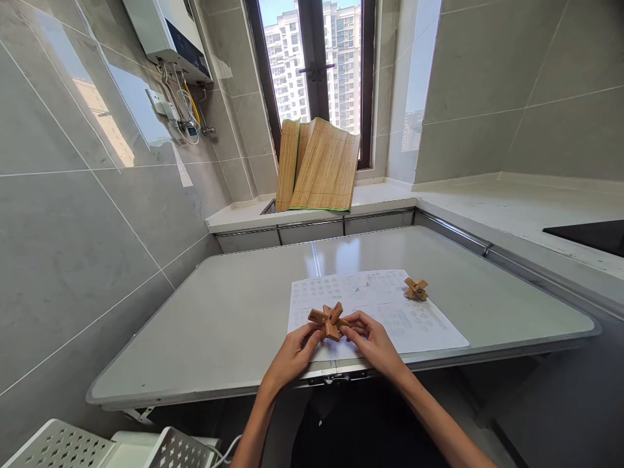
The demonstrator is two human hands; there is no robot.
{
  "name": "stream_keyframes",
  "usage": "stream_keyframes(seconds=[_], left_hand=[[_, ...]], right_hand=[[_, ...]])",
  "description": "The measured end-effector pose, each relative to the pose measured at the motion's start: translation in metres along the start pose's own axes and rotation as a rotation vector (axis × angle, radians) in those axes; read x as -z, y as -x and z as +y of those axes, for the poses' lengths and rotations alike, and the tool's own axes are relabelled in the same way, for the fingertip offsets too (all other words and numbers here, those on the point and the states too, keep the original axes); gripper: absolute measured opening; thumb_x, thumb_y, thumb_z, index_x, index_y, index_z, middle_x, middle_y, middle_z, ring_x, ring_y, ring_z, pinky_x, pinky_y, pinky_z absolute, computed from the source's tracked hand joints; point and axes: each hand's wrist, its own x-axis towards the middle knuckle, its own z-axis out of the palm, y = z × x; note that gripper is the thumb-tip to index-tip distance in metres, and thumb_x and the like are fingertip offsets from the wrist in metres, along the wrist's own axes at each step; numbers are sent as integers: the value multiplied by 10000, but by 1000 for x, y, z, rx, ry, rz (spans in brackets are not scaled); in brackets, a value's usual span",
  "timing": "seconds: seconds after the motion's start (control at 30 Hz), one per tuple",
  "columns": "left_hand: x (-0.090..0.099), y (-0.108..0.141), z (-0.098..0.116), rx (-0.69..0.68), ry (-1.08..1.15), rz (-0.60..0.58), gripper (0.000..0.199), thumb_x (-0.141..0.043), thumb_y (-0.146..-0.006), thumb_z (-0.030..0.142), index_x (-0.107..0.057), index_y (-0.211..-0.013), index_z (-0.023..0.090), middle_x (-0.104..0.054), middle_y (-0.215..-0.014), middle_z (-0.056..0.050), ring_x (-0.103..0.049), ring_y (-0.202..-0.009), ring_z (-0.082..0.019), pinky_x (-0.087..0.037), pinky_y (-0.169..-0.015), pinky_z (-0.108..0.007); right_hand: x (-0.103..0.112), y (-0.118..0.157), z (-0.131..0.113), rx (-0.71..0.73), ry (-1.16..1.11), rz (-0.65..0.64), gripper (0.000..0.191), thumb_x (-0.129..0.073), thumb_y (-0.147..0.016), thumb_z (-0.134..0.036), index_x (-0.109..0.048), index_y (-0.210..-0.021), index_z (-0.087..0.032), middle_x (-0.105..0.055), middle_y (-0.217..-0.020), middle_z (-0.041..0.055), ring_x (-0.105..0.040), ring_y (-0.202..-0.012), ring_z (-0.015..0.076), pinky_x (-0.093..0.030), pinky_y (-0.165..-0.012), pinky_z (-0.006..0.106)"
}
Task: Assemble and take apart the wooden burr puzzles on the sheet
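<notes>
Both hands hold a wooden burr puzzle (332,320) made of interlocking brown bars, just over the near part of a printed sheet (380,299). My left hand (296,351) grips its left side between thumb and fingers. On the opposite side, my right hand (370,339) pinches one of the bars. The fingertips cover parts of the lower bars. A second wooden burr puzzle (416,290) rests at the right edge of the sheet, apart from both hands. Small drawings in rows are printed on the paper, too small to read.
The pale folding table (219,312) has a centre seam and a metal latch (336,378) at its near edge. Behind it, a folded bamboo mat (326,169) leans by the window. A white perforated basket (63,448) stands low at left; a white counter (511,208) runs along the right.
</notes>
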Motion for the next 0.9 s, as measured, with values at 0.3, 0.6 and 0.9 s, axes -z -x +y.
stream_keyframes(seconds=[0.3, 0.6, 0.9], left_hand=[[-2, -1, 1, -47, -20, -15, 320, -531, -1003, 400, -739, -1179, 232, -725, -1224, -70, -645, -1154, -271, -482, -1027, -365], [1, 0, -9, 68, 49, 213, 428, -420, -1033, 468, -600, -1346, 238, -683, -1298, -76, -658, -1119, -250, -489, -1029, -400], [10, -4, -3, -9, 56, 51, 872, -846, -747, 415, -449, -1513, 286, -521, -1527, -105, -516, -1375, -333, -390, -1177, -507]], right_hand=[[-1, 2, -3, 27, -11, -2, 333, -710, -895, -517, -642, -951, -196, -744, -981, 60, -721, -890, 214, -559, -828, 327], [-3, 4, -8, 26, 60, -15, 302, -694, -909, -500, -638, -964, -208, -766, -1008, 77, -754, -938, 254, -565, -864, 367], [-2, 5, -12, 54, 87, -56, 247, -679, -926, -451, -634, -969, -212, -773, -938, 55, -763, -872, 239, -567, -849, 364]])
